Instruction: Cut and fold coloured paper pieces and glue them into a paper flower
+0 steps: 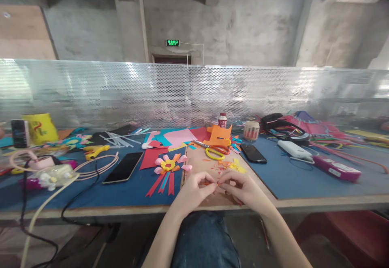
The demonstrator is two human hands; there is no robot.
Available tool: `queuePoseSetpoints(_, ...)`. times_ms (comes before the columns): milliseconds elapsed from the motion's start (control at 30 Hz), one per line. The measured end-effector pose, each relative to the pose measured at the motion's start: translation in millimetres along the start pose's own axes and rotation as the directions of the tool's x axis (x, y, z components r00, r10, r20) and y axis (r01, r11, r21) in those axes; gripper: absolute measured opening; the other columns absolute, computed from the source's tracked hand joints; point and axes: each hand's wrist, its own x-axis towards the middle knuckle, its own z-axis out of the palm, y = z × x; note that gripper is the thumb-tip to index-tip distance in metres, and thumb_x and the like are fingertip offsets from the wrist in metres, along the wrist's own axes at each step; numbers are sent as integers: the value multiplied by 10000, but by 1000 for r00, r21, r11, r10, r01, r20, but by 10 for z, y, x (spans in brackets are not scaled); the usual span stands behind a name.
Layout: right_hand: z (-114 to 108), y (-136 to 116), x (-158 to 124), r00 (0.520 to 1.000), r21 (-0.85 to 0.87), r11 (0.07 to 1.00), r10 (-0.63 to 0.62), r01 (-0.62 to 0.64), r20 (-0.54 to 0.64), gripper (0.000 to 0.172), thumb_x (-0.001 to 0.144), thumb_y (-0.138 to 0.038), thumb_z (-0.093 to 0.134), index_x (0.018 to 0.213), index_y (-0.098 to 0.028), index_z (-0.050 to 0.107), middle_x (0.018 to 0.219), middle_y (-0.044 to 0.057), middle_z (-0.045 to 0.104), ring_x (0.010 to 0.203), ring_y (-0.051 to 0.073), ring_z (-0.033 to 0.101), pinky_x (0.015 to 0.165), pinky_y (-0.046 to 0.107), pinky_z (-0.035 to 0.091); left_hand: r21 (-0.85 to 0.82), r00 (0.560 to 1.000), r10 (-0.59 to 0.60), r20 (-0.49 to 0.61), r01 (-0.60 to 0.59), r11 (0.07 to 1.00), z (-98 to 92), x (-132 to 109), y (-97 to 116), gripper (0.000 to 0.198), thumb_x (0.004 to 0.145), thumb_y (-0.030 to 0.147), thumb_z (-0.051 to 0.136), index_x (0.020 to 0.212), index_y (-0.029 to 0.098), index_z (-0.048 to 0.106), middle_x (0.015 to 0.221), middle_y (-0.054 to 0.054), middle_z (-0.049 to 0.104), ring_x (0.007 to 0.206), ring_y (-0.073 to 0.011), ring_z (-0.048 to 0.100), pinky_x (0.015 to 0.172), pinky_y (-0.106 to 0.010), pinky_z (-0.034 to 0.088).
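Note:
My left hand (194,191) and my right hand (240,187) meet over a brown board (209,162) at the table's front edge. Both pinch a small orange paper strip (209,183) between their fingertips. Left of my left hand lies a finished paper flower (168,166) with pink petals, a yellow centre and red and blue streamers. Beyond my hands rest yellow-handled scissors (214,151), orange paper scraps and a small yellow paper piece (237,166).
Two dark phones (123,167) (253,153) lie on the blue table (291,179). Coloured paper sheets (179,137), a glue bottle (223,120), a tape roll (251,130), a white power bank (294,149), cables (91,170), a yellow bag (41,128). A perforated metal screen (194,93) runs along the back.

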Motion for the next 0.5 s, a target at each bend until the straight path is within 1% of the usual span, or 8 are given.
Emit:
queuePoseSetpoints(167, -5, -9, -2, 1000, 11, 1000, 11, -11, 5, 184, 805, -359, 522, 838, -189, 584, 864, 28, 580, 332, 8, 397, 324, 165, 312, 6, 1000, 18, -11, -18, 1000, -4, 12, -21, 154, 765, 300, 515, 738, 160, 572, 723, -14, 614, 708, -155, 562, 661, -247, 402)
queuePoseSetpoints(300, -1, -22, 1, 1000, 4, 1000, 16, -16, 2, 179, 806, -354, 520, 821, -188, 584, 834, 21, 577, 332, 10, 397, 322, 165, 303, 7, 999, 40, -7, -40, 999, -4, 9, -21, 147, 769, 290, 508, 730, 163, 569, 713, -12, 612, 713, -157, 564, 666, -247, 402)
queuePoseSetpoints(500, 13, -28, 6, 1000, -23, 1000, 3, -3, -7, 184, 807, -361, 516, 826, -193, 586, 819, 13, 573, 337, 14, 403, 326, 169, 308, 3, 999, 24, -22, -23, 1000, -1, 5, -14, 132, 762, 282, 512, 728, 165, 564, 716, -11, 609, 718, -158, 562, 666, -247, 400)
